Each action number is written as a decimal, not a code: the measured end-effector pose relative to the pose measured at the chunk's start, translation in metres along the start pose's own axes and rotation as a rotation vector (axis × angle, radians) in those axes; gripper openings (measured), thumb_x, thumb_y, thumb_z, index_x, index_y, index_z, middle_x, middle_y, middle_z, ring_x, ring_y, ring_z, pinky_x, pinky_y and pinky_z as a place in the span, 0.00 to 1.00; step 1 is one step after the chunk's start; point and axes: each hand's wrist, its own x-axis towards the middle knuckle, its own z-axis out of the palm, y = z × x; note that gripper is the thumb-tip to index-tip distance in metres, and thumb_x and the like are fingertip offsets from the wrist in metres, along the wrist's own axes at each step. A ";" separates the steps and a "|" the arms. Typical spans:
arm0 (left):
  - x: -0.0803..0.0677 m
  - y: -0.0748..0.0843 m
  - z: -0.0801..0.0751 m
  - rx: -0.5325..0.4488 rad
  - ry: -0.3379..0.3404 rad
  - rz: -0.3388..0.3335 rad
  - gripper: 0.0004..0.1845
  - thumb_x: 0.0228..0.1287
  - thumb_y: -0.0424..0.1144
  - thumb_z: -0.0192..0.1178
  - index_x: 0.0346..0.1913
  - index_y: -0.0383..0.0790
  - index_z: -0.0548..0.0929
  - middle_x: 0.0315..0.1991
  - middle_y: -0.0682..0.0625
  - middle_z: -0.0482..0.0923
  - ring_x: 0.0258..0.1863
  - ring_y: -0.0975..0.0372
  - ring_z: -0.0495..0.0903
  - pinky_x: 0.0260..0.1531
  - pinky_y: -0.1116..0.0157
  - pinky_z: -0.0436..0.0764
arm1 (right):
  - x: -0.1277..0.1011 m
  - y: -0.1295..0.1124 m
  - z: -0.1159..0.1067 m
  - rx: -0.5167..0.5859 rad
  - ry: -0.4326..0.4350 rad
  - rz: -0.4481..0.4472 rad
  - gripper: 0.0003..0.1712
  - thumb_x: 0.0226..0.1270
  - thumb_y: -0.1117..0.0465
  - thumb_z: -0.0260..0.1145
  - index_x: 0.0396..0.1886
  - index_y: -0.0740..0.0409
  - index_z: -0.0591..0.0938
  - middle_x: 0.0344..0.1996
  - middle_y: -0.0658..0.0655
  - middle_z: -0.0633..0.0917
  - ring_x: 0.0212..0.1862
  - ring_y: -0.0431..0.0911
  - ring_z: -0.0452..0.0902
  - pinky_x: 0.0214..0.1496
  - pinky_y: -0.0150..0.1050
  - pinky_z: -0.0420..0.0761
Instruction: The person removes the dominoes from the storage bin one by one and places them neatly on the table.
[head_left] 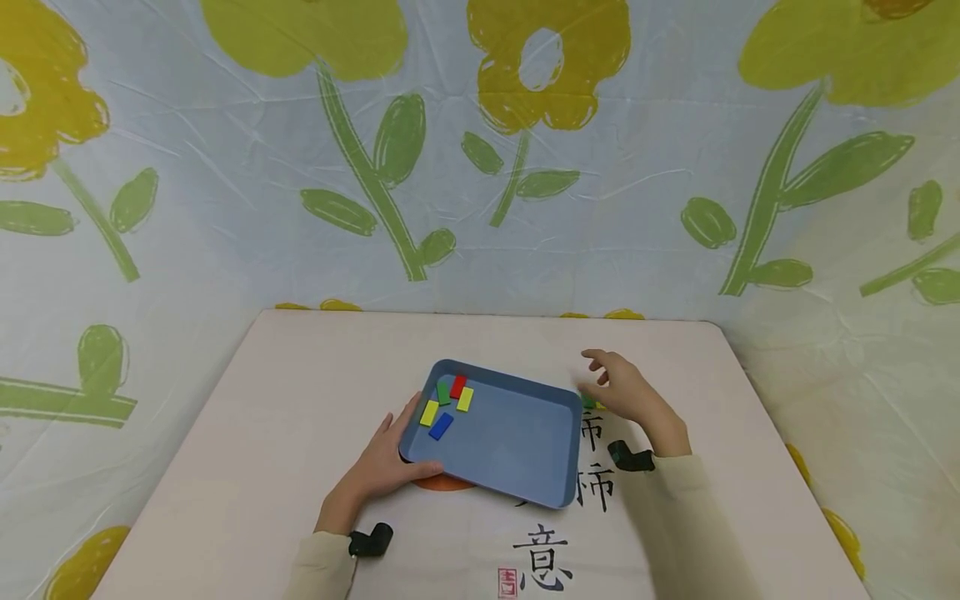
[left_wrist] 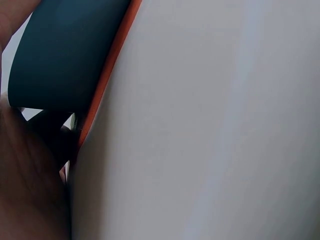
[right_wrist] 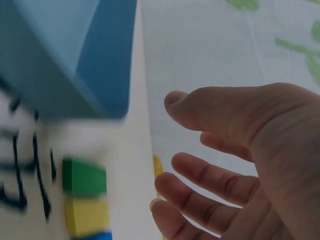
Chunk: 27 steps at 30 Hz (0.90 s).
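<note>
A blue rectangular tray (head_left: 510, 437) is at the middle of the table, turned at a slant. My left hand (head_left: 384, 460) grips its left end, thumb along the near rim, fingers on the left side. Inside, at the left, lie a red block (head_left: 458, 386), a green block (head_left: 443, 393), a blue block (head_left: 441, 426) and two yellow blocks (head_left: 465, 399). My right hand (head_left: 628, 390) hovers past the tray's right end, fingers loosely bent and holding nothing. Below it on the table are a green block (right_wrist: 84, 177), a yellow block (right_wrist: 87, 217) and a partly visible blue block (right_wrist: 95, 236).
A pale tabletop (head_left: 300, 400) bears black brush characters (head_left: 542, 558) and a red seal print (head_left: 507, 582). Part of an orange shape (head_left: 442, 482) shows under the tray's near edge. A flower-patterned sheet (head_left: 247, 167) hangs behind and at both sides.
</note>
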 end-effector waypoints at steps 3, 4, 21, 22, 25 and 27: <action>0.000 0.000 0.000 0.005 -0.001 -0.003 0.62 0.50 0.69 0.73 0.82 0.74 0.44 0.83 0.46 0.52 0.82 0.36 0.39 0.68 0.24 0.55 | 0.009 -0.017 0.013 0.028 -0.006 -0.026 0.35 0.73 0.59 0.68 0.74 0.67 0.69 0.58 0.72 0.79 0.53 0.62 0.81 0.48 0.54 0.85; -0.001 0.000 0.000 0.003 -0.004 -0.004 0.62 0.50 0.69 0.73 0.82 0.74 0.44 0.83 0.46 0.52 0.82 0.36 0.39 0.68 0.24 0.55 | 0.012 -0.023 0.018 0.036 -0.006 -0.032 0.35 0.73 0.59 0.68 0.74 0.67 0.69 0.58 0.71 0.80 0.52 0.62 0.81 0.48 0.54 0.85; 0.001 0.001 -0.002 0.018 -0.003 -0.016 0.62 0.50 0.70 0.72 0.82 0.75 0.43 0.83 0.45 0.52 0.83 0.38 0.39 0.69 0.25 0.55 | 0.040 -0.082 0.106 0.023 -0.127 -0.163 0.27 0.69 0.57 0.72 0.64 0.65 0.80 0.47 0.59 0.85 0.46 0.47 0.79 0.50 0.46 0.83; 0.001 0.001 -0.002 0.018 -0.003 -0.015 0.62 0.50 0.70 0.72 0.82 0.75 0.43 0.83 0.45 0.52 0.83 0.38 0.39 0.69 0.25 0.56 | 0.042 -0.084 0.109 0.016 -0.133 -0.168 0.27 0.69 0.57 0.72 0.64 0.64 0.80 0.46 0.58 0.85 0.45 0.46 0.78 0.49 0.46 0.82; 0.001 0.001 -0.002 0.019 -0.003 -0.007 0.62 0.50 0.70 0.72 0.82 0.74 0.43 0.83 0.45 0.53 0.83 0.38 0.39 0.70 0.26 0.55 | 0.047 -0.089 0.118 -0.008 -0.147 -0.176 0.26 0.68 0.56 0.72 0.63 0.63 0.81 0.43 0.56 0.84 0.41 0.45 0.76 0.46 0.43 0.81; 0.001 0.001 -0.002 0.019 -0.001 0.000 0.62 0.51 0.69 0.72 0.82 0.74 0.43 0.83 0.45 0.53 0.83 0.37 0.39 0.70 0.26 0.55 | 0.049 -0.093 0.122 -0.013 -0.155 -0.168 0.26 0.68 0.56 0.71 0.62 0.63 0.81 0.42 0.56 0.83 0.41 0.45 0.75 0.45 0.43 0.80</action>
